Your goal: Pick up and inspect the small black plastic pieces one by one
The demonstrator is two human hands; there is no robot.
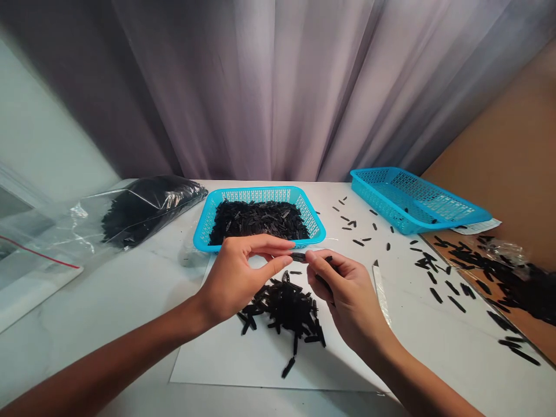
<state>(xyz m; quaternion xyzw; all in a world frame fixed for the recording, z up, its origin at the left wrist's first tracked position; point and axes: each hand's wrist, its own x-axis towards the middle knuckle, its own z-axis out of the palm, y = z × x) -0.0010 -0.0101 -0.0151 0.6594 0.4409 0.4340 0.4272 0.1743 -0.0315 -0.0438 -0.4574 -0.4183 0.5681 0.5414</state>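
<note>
My left hand (243, 272) and my right hand (343, 289) meet above a white sheet (217, 359). Both pinch one small black plastic piece (298, 256) between thumb and fingertips. My right hand also seems to keep other black pieces curled in its palm. Just below the hands lies a pile of black pieces (284, 307) on the sheet. Behind the hands stands a blue basket (204, 229) filled with the same black pieces.
A second blue basket (417, 200), nearly bare, sits at the back right. Loose black pieces (452, 289) are scattered across the table's right side and on brown cardboard (516, 174). A clear bag of black pieces (143, 208) lies at the left. A white blade-like tool (381, 289) lies beside my right hand.
</note>
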